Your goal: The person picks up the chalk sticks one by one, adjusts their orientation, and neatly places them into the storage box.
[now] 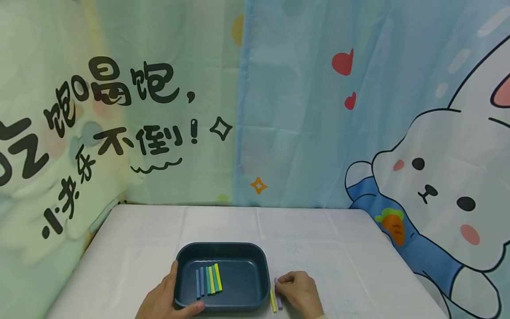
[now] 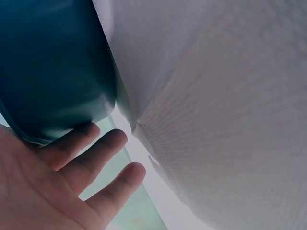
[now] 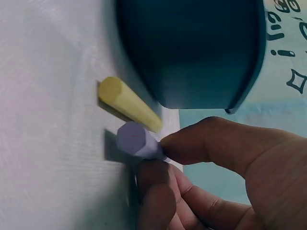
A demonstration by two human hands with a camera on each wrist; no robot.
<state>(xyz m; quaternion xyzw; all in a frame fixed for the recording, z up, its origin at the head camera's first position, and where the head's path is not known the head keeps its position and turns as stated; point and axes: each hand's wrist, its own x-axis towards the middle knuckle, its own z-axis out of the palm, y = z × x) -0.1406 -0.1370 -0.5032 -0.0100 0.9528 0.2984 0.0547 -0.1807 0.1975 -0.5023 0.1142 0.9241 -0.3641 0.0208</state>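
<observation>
A dark blue rectangular tray (image 1: 260, 290) stands on the white cloth. Several chalk-like sticks (image 1: 208, 280) in blue, green and yellow lie side by side in its left half. My left hand (image 1: 169, 294) holds the tray's near left corner, thumb over the front rim and index finger along the left side. In the left wrist view three fingers (image 2: 112, 143) extend beside the tray wall. Just right of the tray, my right hand (image 1: 299, 290) pinches a purple chalk stick (image 3: 132, 140) between thumb and fingers. A yellow chalk stick (image 3: 127, 101) lies beside it, close to the tray.
The white cloth (image 1: 191, 226) covers the table, with faint creases. Behind it hangs a printed curtain (image 1: 295, 133) with dark lettering on the left and a cartoon rabbit (image 1: 430, 190) on the right.
</observation>
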